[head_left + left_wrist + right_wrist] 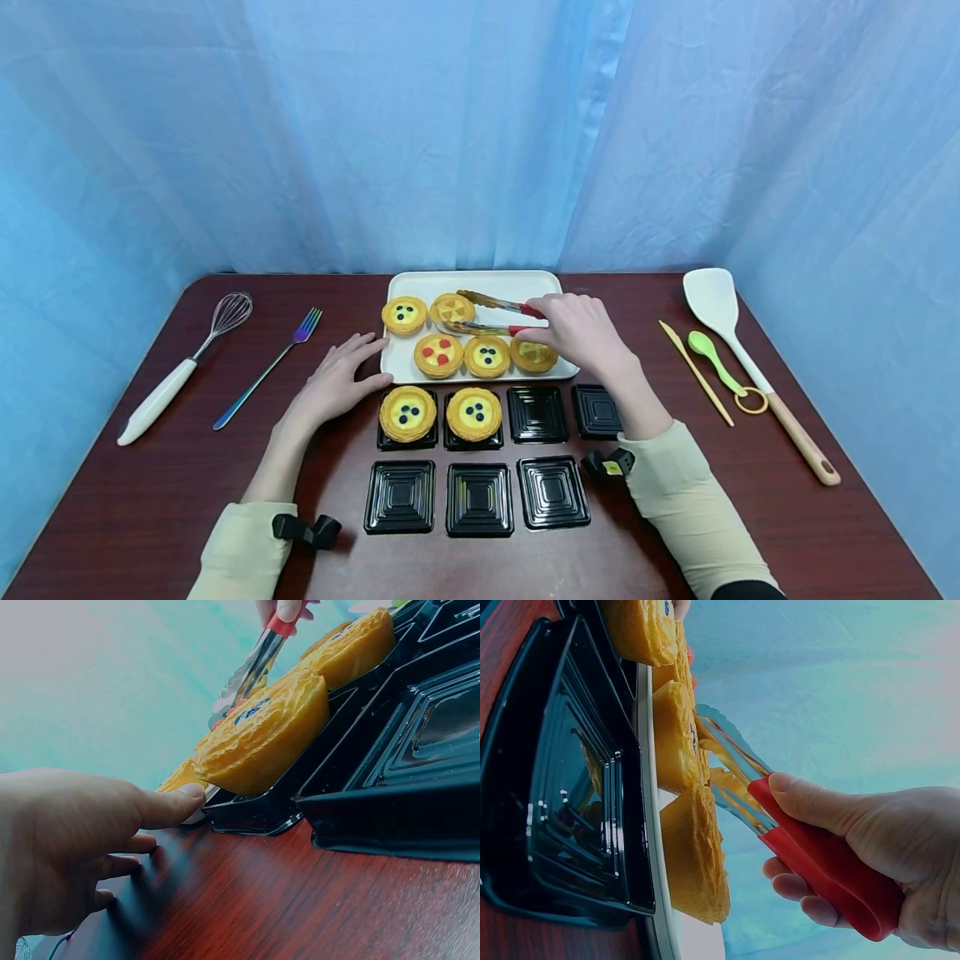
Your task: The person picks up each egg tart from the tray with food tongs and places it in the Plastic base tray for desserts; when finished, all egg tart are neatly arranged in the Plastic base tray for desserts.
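Blue curtains behind the table (135, 500); right hand (577, 333) clenches tongs (491, 315) around a tart (452, 308) on the tray (525, 283), left hand (337, 387) relaxed, steadying it.

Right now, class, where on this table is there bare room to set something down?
Bare table shows below the whisk and fork, and between the cups and spatula. The white tray is crowded with tarts.

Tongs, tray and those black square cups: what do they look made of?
Tongs: shiny metal arms that mirror the tarts, with a matte red sleeve, probably silicone or plastic, where the right hand grips. Tray: smooth, matte off-white, perhaps melamine or enamel; unclear. Black cups: thin glossy moulded plastic, judging by stepped ridges and sharp highlights.
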